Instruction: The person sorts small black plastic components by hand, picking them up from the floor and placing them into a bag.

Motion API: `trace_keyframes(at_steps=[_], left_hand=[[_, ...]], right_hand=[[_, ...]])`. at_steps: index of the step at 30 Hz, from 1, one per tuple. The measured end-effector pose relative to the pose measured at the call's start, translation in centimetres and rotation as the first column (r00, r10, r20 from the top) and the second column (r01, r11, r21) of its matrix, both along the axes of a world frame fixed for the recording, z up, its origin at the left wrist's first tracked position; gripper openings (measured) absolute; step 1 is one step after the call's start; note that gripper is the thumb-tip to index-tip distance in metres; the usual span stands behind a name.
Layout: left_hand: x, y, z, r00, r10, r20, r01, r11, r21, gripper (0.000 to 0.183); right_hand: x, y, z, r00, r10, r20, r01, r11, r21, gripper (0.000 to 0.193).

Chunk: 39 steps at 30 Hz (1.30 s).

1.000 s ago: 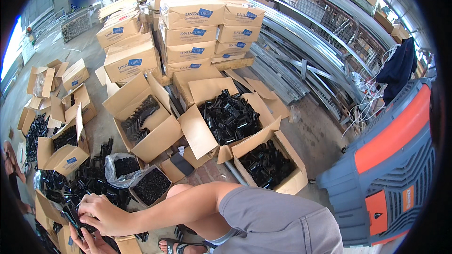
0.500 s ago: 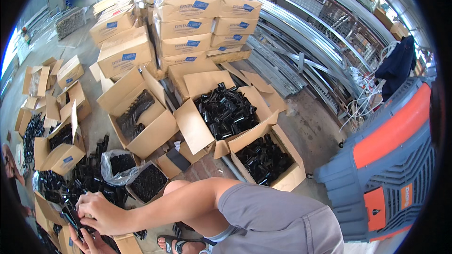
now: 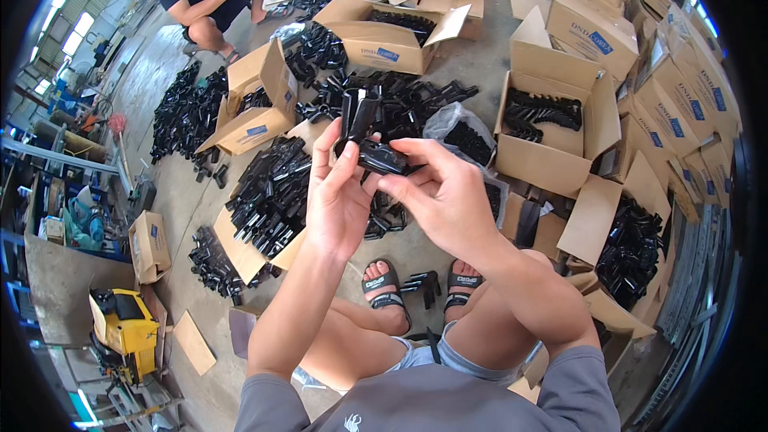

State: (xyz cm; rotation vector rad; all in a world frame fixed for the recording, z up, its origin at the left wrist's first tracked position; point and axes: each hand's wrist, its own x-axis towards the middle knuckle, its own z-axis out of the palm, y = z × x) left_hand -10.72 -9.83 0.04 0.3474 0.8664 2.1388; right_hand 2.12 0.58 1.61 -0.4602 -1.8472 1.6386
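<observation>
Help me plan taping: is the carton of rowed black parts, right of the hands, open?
Open: the carton has spread flaps, black parts showing.

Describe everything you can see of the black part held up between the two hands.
The black part is glossy and hard-looking, perhaps plastic or coated metal. One trough-like section stands roughly upright; a blockier one points to the right. Whether they form a single piece is unclear, since fingers cover the area where they meet. The left hand holds it from the left, and the right hand has thumb and fingers at its right end. It is held up, with heaped black pieces beyond.
</observation>
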Motion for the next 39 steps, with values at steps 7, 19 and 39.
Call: trace_keyframes(at_steps=[7, 19, 39], left_hand=[[-1.3, -0.8, 2.3, 0.939, -0.149, -0.309, 0.075, 0.968, -0.24, 0.053], [-5.4, -2.2, 1.4, 0.878, -0.31, -0.366, 0.203, 0.931, -0.302, 0.064], [-5.4, -0.8, 0.2, 0.87, -0.173, -0.461, 0.031, 0.954, -0.299, 0.061]], right_hand=[[0.7, 0.6, 0.0, 0.996, -0.088, -0.009, 0.087, 0.992, -0.089, 0.033], [1.4, 1.1, 1.5, 0.999, -0.002, 0.051, -0.009, 0.974, 0.226, 0.034], [-0.3, 25.6, -22.5, 0.727, -0.317, 0.609, 0.218, 0.948, 0.234, 0.022]])
